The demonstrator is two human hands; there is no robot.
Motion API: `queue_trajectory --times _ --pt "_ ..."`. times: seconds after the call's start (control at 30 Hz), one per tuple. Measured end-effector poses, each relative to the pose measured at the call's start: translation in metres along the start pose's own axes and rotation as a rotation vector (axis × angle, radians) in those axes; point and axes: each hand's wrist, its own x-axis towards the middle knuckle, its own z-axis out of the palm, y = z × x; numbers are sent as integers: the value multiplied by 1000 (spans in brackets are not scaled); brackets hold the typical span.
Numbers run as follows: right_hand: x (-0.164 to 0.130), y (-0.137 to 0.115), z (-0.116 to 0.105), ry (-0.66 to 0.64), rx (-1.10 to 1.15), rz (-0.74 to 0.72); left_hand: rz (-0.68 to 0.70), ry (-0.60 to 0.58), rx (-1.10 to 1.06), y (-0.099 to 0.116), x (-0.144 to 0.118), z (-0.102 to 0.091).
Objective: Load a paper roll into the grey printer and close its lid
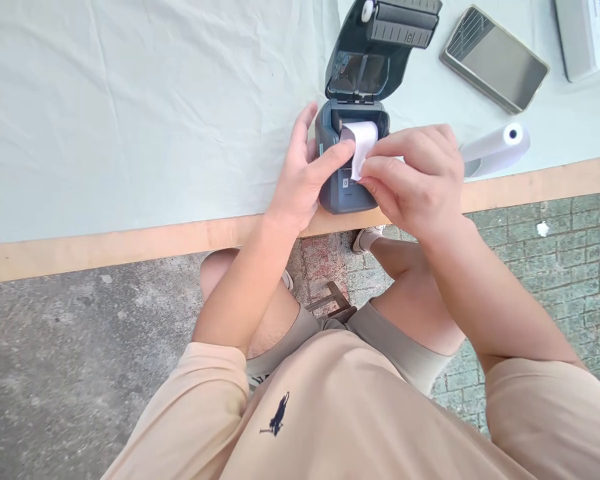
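Observation:
A small dark grey printer sits at the table's near edge with its lid swung open toward the far side. A white paper roll lies in its bay, and a strip of paper hangs out over the front. My left hand rests against the printer's left side, with its thumb touching the strip. The fingertips of my right hand pinch the strip's lower end in front of the printer.
A second white paper roll lies on the table right of my right hand. A phone lies face up at the far right, beside a grey box. A pale cloth covers the table above its wooden edge.

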Motion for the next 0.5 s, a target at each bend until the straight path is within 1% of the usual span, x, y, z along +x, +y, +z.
queue_trajectory --times 0.07,0.13,0.2,0.3,0.37,0.4,0.5 --pt "-2 0 2 56 -3 -18 26 -21 4 0 1 0" --pt "-3 0 4 61 18 -21 29 -39 42 2 1 0" --pt "-4 0 7 37 51 -16 23 -35 117 2 1 0" --pt "-10 2 13 82 133 -18 18 -15 248 -1 2 -5" --pt "-13 5 17 164 239 -22 30 -27 301 -4 3 -9" --pt "-14 7 18 221 303 -1 42 -44 312 -5 4 -10" --pt "-11 13 20 388 516 169 80 -93 340 -8 5 -14"
